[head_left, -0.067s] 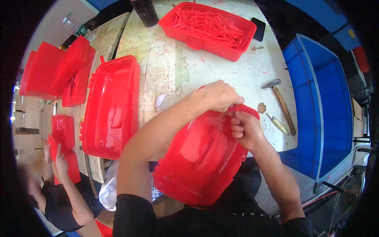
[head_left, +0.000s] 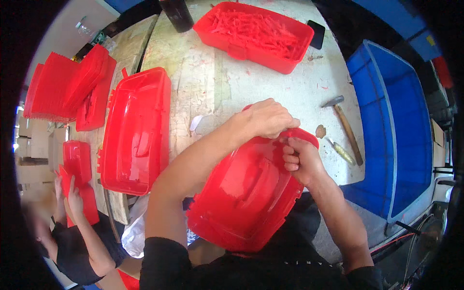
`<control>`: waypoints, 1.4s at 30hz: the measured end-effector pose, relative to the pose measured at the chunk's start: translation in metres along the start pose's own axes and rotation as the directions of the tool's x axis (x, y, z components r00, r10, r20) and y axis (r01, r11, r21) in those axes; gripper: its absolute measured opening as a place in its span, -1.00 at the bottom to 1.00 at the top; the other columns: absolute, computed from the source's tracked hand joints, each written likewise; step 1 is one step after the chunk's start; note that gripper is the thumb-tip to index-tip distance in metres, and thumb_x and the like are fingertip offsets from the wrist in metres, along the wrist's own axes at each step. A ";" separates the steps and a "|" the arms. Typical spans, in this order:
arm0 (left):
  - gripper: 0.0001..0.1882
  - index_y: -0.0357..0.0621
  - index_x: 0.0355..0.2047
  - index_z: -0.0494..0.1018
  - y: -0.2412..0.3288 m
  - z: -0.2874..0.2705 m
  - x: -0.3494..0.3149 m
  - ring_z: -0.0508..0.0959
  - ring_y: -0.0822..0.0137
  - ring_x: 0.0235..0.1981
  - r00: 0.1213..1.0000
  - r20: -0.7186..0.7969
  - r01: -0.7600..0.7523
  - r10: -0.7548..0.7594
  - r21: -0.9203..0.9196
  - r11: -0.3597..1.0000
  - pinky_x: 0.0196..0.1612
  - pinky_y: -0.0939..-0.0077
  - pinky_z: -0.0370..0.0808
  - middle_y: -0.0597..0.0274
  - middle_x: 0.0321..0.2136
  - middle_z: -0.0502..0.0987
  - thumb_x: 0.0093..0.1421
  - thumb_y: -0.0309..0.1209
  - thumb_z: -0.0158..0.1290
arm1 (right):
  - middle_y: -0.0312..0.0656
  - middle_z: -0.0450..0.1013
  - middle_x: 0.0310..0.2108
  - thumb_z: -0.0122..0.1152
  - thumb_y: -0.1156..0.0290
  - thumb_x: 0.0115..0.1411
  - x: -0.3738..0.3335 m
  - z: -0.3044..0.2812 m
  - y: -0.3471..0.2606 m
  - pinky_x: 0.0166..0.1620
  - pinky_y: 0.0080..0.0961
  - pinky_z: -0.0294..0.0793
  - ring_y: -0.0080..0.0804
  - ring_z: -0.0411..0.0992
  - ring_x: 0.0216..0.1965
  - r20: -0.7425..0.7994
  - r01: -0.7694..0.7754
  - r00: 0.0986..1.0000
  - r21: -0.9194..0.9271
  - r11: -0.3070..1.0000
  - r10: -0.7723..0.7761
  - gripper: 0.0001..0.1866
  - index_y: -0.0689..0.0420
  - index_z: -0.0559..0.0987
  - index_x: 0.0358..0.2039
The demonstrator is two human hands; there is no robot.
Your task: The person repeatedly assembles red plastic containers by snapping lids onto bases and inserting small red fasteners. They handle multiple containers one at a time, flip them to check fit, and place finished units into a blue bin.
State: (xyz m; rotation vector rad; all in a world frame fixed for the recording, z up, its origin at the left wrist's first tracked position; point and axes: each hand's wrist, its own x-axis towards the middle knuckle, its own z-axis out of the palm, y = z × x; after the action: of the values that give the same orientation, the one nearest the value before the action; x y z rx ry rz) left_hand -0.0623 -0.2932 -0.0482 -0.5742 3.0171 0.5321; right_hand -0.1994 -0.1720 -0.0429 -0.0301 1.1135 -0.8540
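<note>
A red plastic box shell [head_left: 232, 193] rests tilted against my body at the table's near edge, its hollow side facing up. My left hand [head_left: 270, 118] reaches across to its far rim, fingers curled down over the edge. Close beside it, my right hand [head_left: 303, 158] is closed at the far right corner, knuckles over the hollow. Whatever the right fingertips pinch is hidden. Further away, a red box [head_left: 237, 50] is heaped with thin red plastic strips [head_left: 256, 31]. Another red shell [head_left: 137, 135] lies hollow side up to the left.
On the table's right lie a hammer [head_left: 345, 125] and a yellowish-handled tool [head_left: 342, 152]. A blue crate [head_left: 411, 140] stands beyond. At the back are a dark cup [head_left: 177, 15] and a phone [head_left: 316, 36]. Red parts [head_left: 53, 87] are stacked left; a co-worker's hands [head_left: 72, 198] hold a red piece.
Almost nothing differs. My hands keep their grip at the shell's far rim, and the view has shifted very slightly.
</note>
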 end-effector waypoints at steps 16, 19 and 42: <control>-0.85 -0.15 -0.37 0.47 0.008 0.016 0.002 0.61 -0.10 -0.44 0.998 -0.066 -0.003 0.000 -0.044 0.999 -0.41 0.03 0.48 -0.01 -0.56 0.58 0.06 -0.38 0.14 | -0.45 0.17 -0.58 -0.11 0.40 0.39 -0.011 -0.008 -0.006 -0.62 -0.66 -0.08 -0.70 -0.01 -0.65 -0.046 0.076 0.996 -0.116 0.990 -0.082 -0.85 0.16 0.43 -0.25; -0.85 -0.16 -0.37 0.47 0.009 0.019 0.003 0.61 -0.09 -0.45 0.996 -0.089 -0.011 0.009 -0.013 1.000 -0.43 0.04 0.49 0.00 -0.56 0.58 0.06 -0.39 0.14 | -0.46 0.14 -0.59 -0.09 0.39 0.39 -0.011 -0.005 -0.001 -0.61 -0.67 -0.06 -0.71 0.00 -0.64 -0.036 0.113 0.993 -0.057 0.992 -0.115 -0.86 0.15 0.43 -0.25; -0.87 -0.15 -0.34 0.50 0.043 0.013 0.024 0.62 -0.09 -0.35 0.959 -0.225 0.157 -0.174 -0.091 0.983 -0.35 0.01 0.53 0.00 -0.41 0.61 0.06 -0.48 0.09 | -0.47 0.16 -0.56 -0.13 0.40 0.39 -0.010 -0.043 -0.026 -0.63 -0.70 -0.05 -0.74 0.02 -0.63 0.122 0.104 0.984 0.182 0.978 -0.127 -0.85 0.14 0.41 -0.28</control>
State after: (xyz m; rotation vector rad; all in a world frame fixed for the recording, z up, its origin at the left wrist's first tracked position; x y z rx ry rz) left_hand -0.1010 -0.2600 -0.0487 -0.9481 3.1322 0.6058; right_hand -0.2502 -0.1673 -0.0442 -0.0055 0.9153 -1.0375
